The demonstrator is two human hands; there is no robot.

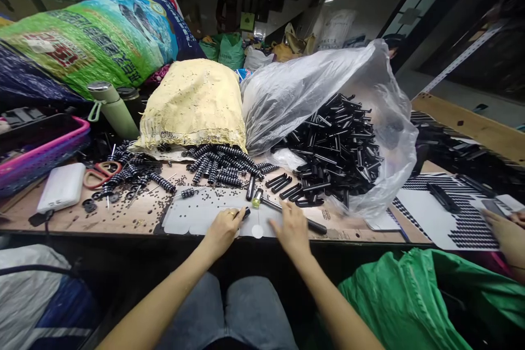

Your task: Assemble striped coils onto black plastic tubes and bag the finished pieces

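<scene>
My left hand (223,229) is closed on a small black tube (246,212), whose end shows past the fingertips. A hammer (315,226) with a yellow-green head lies on the table. Over its shaft rests my right hand (293,229), thumb spread away from the fingers; the hand hides part of the shaft. Between the hands is a small white disc (257,231) on a grey sheet (188,216). Another black tube (250,187) stands just behind the hammer head. Black clip-ended tubes (281,182) lie beyond my right hand.
A clear plastic bag (274,98) spills black tubes (336,142). Beside it, a yellow sack (192,101) stands behind ribbed black rods (217,167). Scissors (102,175), a white power bank (61,187) and a bottle (112,109) are left. At right, another person's hand (502,229) reaches over patterned sheets (435,210).
</scene>
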